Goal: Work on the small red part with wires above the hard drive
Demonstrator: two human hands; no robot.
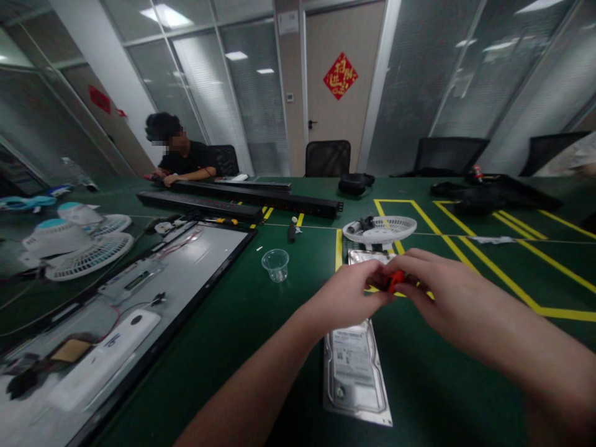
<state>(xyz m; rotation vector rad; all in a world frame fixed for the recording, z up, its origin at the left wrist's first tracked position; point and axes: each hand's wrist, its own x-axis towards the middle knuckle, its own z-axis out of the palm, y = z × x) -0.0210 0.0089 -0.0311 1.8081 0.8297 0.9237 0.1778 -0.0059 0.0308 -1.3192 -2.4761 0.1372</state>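
My left hand [347,297] and my right hand [440,280] meet above the table, fingers pinched around a small red-and-black object [395,280]. Fingers cover much of it, so its kind cannot be made out. Below my left hand a silver hard drive [352,372] lies flat, label up, its far end hidden by the hand. Just beyond my fingers part of another silver metal piece [367,256] shows. A clear plastic cup [276,266] stands to the left of my hands.
A large flat panel [205,261] with a white bar-shaped unit [107,360] lies at left, beside white fan parts [88,254]. Long black rails [279,202] and a white round grille [400,230] lie farther back. A person [190,158] sits across the green table [279,347].
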